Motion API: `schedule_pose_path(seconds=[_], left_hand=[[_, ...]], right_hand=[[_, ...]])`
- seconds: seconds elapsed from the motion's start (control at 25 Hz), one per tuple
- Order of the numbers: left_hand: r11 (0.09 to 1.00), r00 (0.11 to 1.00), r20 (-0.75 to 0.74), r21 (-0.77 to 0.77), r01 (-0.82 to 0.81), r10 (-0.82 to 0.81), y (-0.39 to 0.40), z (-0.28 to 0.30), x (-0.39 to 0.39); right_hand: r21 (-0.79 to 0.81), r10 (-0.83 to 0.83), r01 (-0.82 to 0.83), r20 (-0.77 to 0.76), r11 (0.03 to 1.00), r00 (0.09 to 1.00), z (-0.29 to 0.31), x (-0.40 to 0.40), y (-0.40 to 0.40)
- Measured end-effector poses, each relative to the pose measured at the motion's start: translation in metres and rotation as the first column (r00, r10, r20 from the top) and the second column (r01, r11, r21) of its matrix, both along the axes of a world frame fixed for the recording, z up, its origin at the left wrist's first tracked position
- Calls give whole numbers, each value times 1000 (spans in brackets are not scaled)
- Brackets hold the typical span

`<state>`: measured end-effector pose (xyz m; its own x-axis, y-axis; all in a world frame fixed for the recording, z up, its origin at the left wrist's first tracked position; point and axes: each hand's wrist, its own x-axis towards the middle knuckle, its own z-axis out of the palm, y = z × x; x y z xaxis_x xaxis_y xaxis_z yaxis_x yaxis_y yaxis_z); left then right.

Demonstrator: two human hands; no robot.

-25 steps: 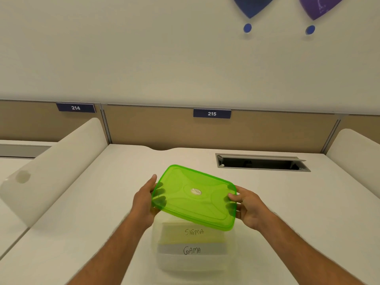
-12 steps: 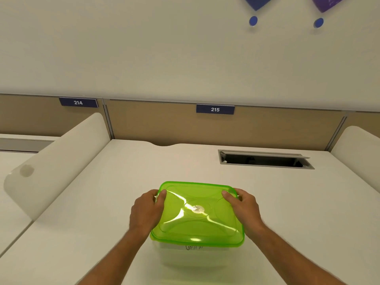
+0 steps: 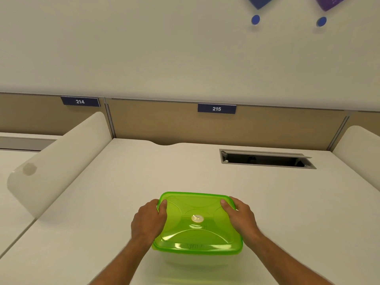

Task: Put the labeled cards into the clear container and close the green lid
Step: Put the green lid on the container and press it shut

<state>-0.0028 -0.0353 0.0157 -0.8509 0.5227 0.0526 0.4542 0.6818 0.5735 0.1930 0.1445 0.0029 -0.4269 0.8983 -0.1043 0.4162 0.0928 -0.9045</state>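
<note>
The green lid (image 3: pixel 197 223) lies flat on top of the clear container (image 3: pixel 195 261), which stands on the white desk near its front edge. My left hand (image 3: pixel 149 220) grips the lid's left edge, thumb on top near the far left corner. My right hand (image 3: pixel 240 218) grips the right edge the same way, thumb on top near the far right corner. The labeled cards inside are almost fully hidden; only faint handwriting shows through the lid's front rim.
An open cable slot (image 3: pixel 267 159) is set into the desk (image 3: pixel 123 192) at the back right. White rounded dividers stand at the left (image 3: pixel 55 171) and right (image 3: pixel 359 153). A tan partition with number plates 214 and 215 runs along the back.
The lid came down from a tilted position above the container onto its top. Both hands shifted to the lid's side edges with thumbs on top, and the cards went out of sight.
</note>
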Motion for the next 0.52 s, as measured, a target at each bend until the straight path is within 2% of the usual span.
schedule_pose_path(seconds=[0.28, 0.52], left_hand=[[995, 1000, 19, -101, 15, -13, 2, -10, -1], [998, 994, 91, 1, 65, -65, 7, -21, -5]], right_hand=[[37, -26, 24, 44, 999, 999, -1, -3, -2], [36, -28, 22, 183, 999, 983, -4, -4, 5]])
